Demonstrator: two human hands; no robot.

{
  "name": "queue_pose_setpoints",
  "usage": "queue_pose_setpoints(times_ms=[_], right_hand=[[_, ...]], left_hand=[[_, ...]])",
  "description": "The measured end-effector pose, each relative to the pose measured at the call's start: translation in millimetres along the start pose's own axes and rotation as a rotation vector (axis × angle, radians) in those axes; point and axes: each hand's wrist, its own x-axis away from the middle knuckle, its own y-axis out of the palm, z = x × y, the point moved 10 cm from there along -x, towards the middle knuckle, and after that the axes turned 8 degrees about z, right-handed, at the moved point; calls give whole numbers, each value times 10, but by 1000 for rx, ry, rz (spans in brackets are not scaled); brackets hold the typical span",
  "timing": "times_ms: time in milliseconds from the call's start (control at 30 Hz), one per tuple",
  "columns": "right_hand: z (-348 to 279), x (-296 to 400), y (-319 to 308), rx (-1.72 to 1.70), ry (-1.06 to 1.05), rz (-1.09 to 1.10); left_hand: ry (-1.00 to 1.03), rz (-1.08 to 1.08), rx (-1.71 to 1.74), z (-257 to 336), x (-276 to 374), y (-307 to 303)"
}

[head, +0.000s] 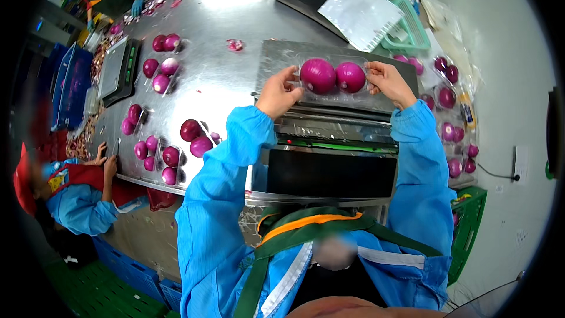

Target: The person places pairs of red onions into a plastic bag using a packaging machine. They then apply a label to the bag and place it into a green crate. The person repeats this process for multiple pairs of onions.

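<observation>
A clear plastic tray [334, 96] carries two peeled red onions, the left onion [318, 76] slightly larger than the right onion [350, 77]. My left hand [279, 92] grips the tray's left end, thumb toward me. At the opposite end, the fingers of my right hand [390, 81] hold the rim. Beneath the tray is the flat metal plate [276, 59] of a tabletop machine; whether the tray touches it I cannot tell. Closer to me, that machine has a dark front panel [331, 172] and a green strip with a red light.
Trays of red onions [171, 157] stand left on the steel table [212, 17]; more onions [447, 97] lie right. A weighing scale [118, 68] sits far left. White sheets [359, 13] overlap a green basket [408, 31]. Co-workers [84, 194] stand left and far left.
</observation>
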Motion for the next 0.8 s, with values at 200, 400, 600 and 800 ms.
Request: queue_pose_setpoints(times_ms=[200, 400, 600, 800], right_hand=[[-321, 398, -282, 389, -459, 267], [-491, 609, -56, 850, -798, 352], [-629, 544, 64, 830, -875, 392], [-695, 657, 123, 1029, -766, 428]], left_hand=[[341, 88, -449, 343, -46, 457], [591, 304, -880, 900, 97, 691], [587, 268, -949, 916, -109, 822], [622, 20, -836, 918, -119, 882]])
